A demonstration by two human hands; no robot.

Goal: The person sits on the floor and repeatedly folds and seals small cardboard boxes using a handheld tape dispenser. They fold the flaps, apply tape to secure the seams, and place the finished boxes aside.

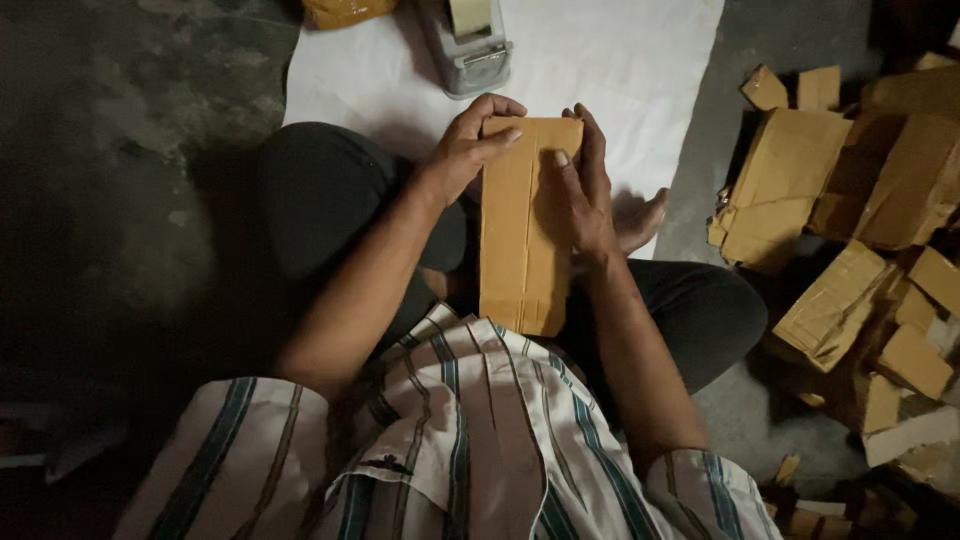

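While the person sits cross-legged on the floor, both hands hold a long, flat, brown cardboard-wrapped parcel (pixel 524 225) upright over the lap. The left hand (pixel 468 150) grips the parcel's top left corner, its fingers (pixel 497 140) curled over the upper edge and pressed together against the front face. The right hand (pixel 583 195) lies along the parcel's right side, thumb flat on the front and the remaining fingers wrapped behind the right edge, so it clasps the parcel from that side. The lower end of the parcel rests near the person's striped white, blue and brown shirt (pixel 470 440).

Beyond the parcel's top edge a large white sheet of paper (pixel 620 60) is spread on the grey concrete floor (pixel 150 120). A grey tape dispenser (pixel 466 42) stands on that sheet, just above the parcel. To the parcel's right, well apart, a loose heap of brown cardboard-wrapped packages (pixel 860 230) lies on the floor. Dark trousers (pixel 320 195) cover the knee to the parcel's left, and a bare foot (pixel 640 218) shows just beside the right hand.
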